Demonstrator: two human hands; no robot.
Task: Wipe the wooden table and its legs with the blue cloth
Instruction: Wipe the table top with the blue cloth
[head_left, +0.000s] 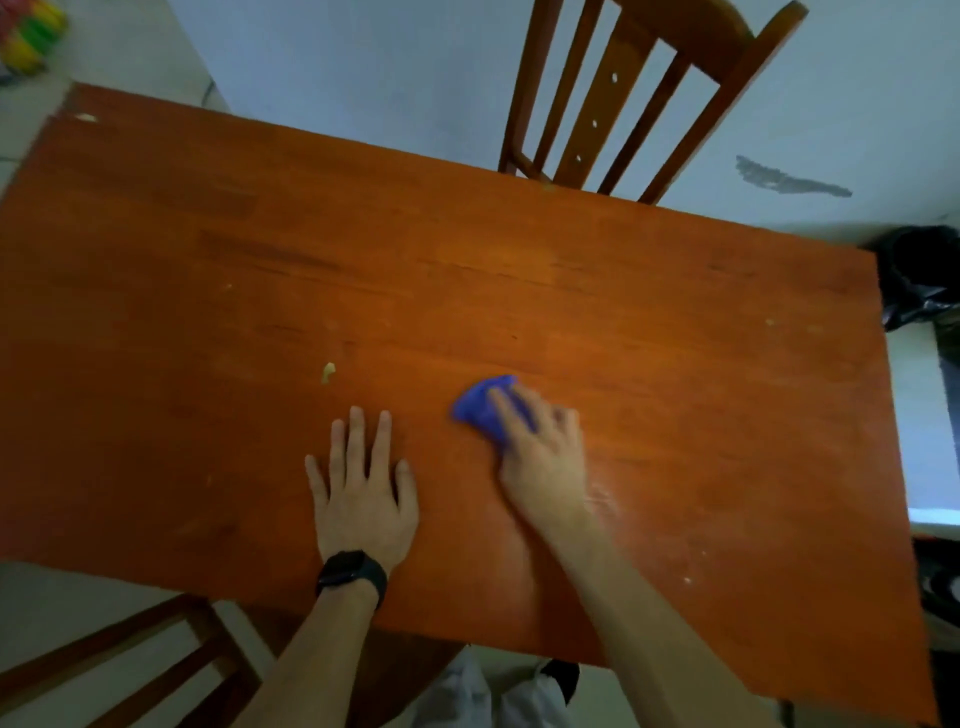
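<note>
Fingers (511, 415) of right hand (540, 457) press blue cloth (480, 408), seemingly bunched, blurred

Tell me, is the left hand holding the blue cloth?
No, the left hand lies flat and empty on the wooden table, while the right hand presses the blue cloth.

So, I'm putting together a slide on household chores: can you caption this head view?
Right hand presses a blue cloth onto the wooden table, left hand flat beside it.
</note>
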